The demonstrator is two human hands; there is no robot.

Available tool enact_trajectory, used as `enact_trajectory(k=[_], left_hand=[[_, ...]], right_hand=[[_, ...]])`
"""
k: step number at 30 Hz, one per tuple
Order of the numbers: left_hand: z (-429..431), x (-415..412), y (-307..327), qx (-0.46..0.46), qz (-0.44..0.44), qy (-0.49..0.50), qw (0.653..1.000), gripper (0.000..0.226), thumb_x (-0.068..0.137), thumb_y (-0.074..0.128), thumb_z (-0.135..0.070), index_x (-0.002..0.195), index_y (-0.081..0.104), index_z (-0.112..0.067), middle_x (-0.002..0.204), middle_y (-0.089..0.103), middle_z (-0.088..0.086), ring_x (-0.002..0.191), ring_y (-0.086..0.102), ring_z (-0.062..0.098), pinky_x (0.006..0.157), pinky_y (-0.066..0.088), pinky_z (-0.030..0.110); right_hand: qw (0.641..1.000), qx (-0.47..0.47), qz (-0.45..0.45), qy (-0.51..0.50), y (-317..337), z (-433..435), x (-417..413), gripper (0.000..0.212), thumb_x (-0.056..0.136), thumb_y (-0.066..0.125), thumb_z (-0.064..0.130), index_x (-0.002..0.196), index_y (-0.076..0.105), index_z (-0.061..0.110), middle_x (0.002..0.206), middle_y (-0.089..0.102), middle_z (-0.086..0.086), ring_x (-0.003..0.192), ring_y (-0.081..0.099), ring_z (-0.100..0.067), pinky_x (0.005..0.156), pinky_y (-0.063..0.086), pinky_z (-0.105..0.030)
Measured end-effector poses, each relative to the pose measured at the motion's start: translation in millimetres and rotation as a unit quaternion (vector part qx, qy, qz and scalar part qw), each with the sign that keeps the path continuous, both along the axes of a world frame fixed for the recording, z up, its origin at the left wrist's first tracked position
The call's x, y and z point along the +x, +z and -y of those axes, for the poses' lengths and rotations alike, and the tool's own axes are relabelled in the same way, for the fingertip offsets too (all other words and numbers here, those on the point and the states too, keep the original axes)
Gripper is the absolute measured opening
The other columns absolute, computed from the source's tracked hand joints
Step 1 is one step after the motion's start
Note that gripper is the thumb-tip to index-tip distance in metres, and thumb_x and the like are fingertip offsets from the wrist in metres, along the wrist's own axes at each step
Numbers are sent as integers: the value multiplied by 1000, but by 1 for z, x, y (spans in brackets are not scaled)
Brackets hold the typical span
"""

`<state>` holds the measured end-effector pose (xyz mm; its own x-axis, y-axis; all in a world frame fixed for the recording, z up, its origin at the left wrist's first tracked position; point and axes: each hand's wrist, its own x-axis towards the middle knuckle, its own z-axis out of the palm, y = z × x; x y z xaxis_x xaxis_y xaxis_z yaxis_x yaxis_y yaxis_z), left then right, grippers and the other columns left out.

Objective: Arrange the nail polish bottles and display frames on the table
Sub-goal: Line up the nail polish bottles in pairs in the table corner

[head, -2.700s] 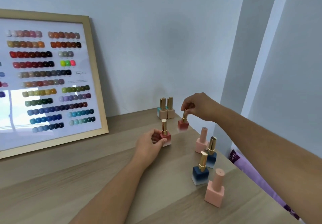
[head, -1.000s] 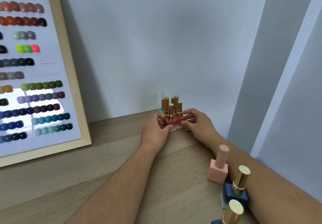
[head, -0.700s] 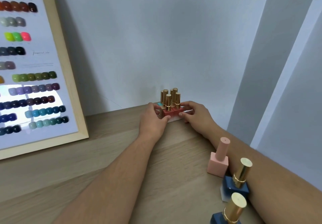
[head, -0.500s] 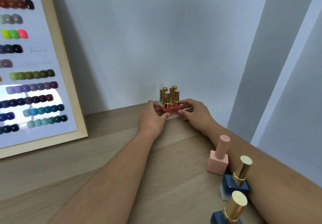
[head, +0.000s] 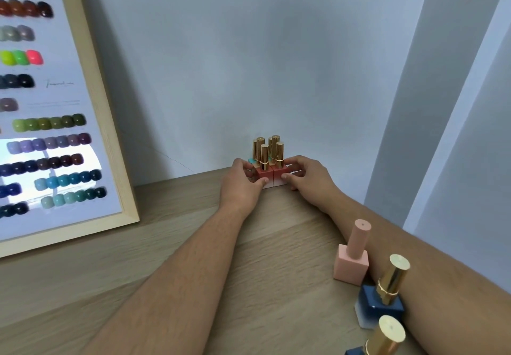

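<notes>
Your left hand (head: 243, 186) and right hand (head: 307, 179) pinch the two red bottles (head: 272, 177) from either side, pressing them together at the table's (head: 166, 258) far edge by the wall. Two more gold-capped bottles (head: 266, 147) stand just behind them. The display frame (head: 110, 139) leans at left. A pink bottle (head: 352, 258) and two blue bottles (head: 383, 303) stand beside your right forearm.
</notes>
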<state>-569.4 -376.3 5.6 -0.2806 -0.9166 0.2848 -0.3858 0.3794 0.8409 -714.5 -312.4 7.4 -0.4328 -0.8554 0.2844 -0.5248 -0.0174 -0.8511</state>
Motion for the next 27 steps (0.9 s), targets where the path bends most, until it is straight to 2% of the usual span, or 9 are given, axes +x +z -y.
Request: enact_trajectory(k=[3, 6, 9, 11, 13, 16, 18, 21, 27], left_hand=[[-2, 1, 1, 7, -3, -1, 1000, 36, 75, 75, -26, 97, 48, -22, 88, 58, -7, 83, 60, 12, 74, 49, 27], [-10, 7, 3, 14, -8, 3, 1000, 39, 75, 75, -30, 102, 48, -22, 92, 56, -6, 83, 57, 10, 74, 49, 27], [-29, 22, 5, 15, -37, -7, 999, 34, 77, 73, -30, 101, 51, -23, 89, 55, -10, 77, 55, 4, 63, 43, 17], [-46, 35, 6, 24, -45, -26, 998, 27, 79, 71, -29, 98, 53, -26, 90, 56, -12, 78, 55, 2, 60, 39, 15], [-65, 50, 8, 27, -43, -51, 997, 22, 80, 69, -29, 96, 54, -28, 92, 57, -14, 82, 55, 1, 62, 39, 15], [-100, 70, 10, 20, -40, -96, 994, 18, 82, 68, -27, 95, 56, -29, 95, 59, -14, 86, 56, 2, 65, 41, 14], [-124, 80, 12, 17, -34, -130, 991, 17, 82, 68, -25, 94, 57, -30, 96, 59, -13, 86, 56, 2, 66, 44, 12], [-156, 93, 14, 21, -20, -175, 984, 18, 82, 68, -24, 94, 57, -31, 93, 59, -11, 83, 56, 3, 68, 46, 9], [-194, 107, 12, 25, 2, -232, 972, 22, 81, 68, -27, 97, 56, -37, 96, 59, -15, 82, 57, -4, 72, 51, 16]], right_hand=[[1000, -4, 6, 0, 1, -3, 0, 31, 83, 66, 14, 113, 61, 20, 98, 67, 0, 79, 64, -12, 61, 49, -16], [1000, -11, 26, -9, 3, -17, 0, 30, 84, 65, 16, 114, 61, 18, 98, 66, -1, 85, 65, -16, 70, 56, -24], [999, -5, 30, -19, 5, -42, 1, 27, 85, 64, 19, 112, 61, 19, 98, 64, 1, 85, 65, -15, 76, 58, -31], [999, -10, 40, -22, 6, -63, 5, 23, 86, 63, 20, 109, 62, 22, 99, 64, 1, 84, 65, -15, 73, 59, -33], [997, -25, 58, -34, 7, -88, 10, 19, 87, 62, 20, 105, 64, 23, 101, 64, 1, 88, 64, -17, 69, 60, -35], [995, -48, 67, -63, 7, -129, 18, 14, 87, 61, 20, 100, 66, 22, 97, 67, 4, 92, 64, -18, 78, 56, -42], [994, -58, 64, -74, 7, -157, 23, 13, 87, 60, 20, 97, 67, 24, 95, 69, 5, 90, 65, -15, 79, 55, -35], [989, -72, 110, -66, 10, -196, 33, 12, 88, 60, 19, 95, 68, 23, 94, 69, 0, 89, 66, -16, 61, 54, -21], [983, -59, 154, -77, 16, -254, 60, 14, 90, 56, 19, 97, 67, 18, 93, 67, -5, 89, 64, -15, 63, 56, -25]])
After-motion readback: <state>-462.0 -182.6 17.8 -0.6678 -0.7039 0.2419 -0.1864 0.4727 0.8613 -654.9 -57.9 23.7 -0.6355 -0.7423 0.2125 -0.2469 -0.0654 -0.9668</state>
